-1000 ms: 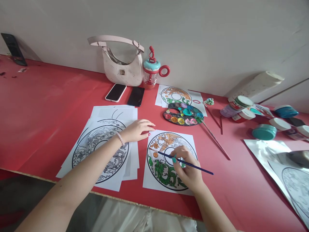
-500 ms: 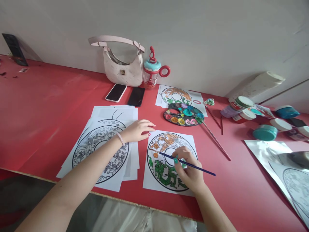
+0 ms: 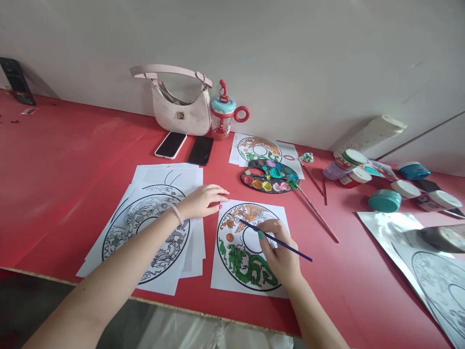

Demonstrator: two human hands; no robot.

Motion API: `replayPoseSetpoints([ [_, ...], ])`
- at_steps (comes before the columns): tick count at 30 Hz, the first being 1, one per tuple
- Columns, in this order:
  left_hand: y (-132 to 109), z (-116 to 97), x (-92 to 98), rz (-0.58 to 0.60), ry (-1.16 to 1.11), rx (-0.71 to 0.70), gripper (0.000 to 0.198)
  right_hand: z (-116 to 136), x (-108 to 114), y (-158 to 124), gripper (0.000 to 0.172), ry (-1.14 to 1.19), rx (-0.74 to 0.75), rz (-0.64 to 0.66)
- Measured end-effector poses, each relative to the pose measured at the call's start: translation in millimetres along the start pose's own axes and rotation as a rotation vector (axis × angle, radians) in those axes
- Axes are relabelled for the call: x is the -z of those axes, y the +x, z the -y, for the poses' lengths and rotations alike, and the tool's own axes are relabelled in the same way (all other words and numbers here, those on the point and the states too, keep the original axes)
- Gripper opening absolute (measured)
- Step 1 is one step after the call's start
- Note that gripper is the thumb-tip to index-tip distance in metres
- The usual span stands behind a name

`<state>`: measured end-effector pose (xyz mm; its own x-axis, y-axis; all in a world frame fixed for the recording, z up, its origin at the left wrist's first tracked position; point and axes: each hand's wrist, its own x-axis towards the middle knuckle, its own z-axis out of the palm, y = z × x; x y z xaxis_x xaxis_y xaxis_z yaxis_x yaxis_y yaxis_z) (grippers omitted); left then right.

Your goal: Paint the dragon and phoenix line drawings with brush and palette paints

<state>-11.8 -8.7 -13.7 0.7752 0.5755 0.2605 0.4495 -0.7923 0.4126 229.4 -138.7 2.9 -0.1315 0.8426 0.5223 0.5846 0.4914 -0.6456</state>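
My right hand (image 3: pixel 279 247) pinches a dark blue paintbrush (image 3: pixel 286 245), its bristles over the orange bird at the upper left of a round printed drawing (image 3: pixel 225 276). The lower part of that drawing has a dragon (image 3: pixel 250 266) painted green; some of the bird's feathers and the ring's right side are white. My left hand (image 3: pixel 203 201) lies flat with fingers stretched, its fingertips by the drawing's upper left corner. Beneath my left wrist and forearm is a stack of uncoloured printed sheets (image 3: pixel 163 286).
Behind the drawing lies a paint palette (image 3: pixel 259 188), with a second brush (image 3: pixel 319 214) resting on it. Two phones (image 3: pixel 170 145), a white handbag (image 3: pixel 181 115) and a lidded cup (image 3: pixel 222 123) stand or lie near the wall. Paint jars (image 3: pixel 385 201) and more sheets (image 3: pixel 392 257) are at right.
The brush tip has moved up from beside the orange circle to the bird. My left hand stays spread by the sheet. The whole view has shifted slightly.
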Motion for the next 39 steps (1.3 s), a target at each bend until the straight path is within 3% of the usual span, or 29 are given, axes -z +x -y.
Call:
replayPoseSetpoints([
  [39,-0.5,-0.4,-0.7,-0.009,0.001,-0.001,0.029,-0.6,-2.9,0.8,0.014,-0.035,0.023,0.031],
])
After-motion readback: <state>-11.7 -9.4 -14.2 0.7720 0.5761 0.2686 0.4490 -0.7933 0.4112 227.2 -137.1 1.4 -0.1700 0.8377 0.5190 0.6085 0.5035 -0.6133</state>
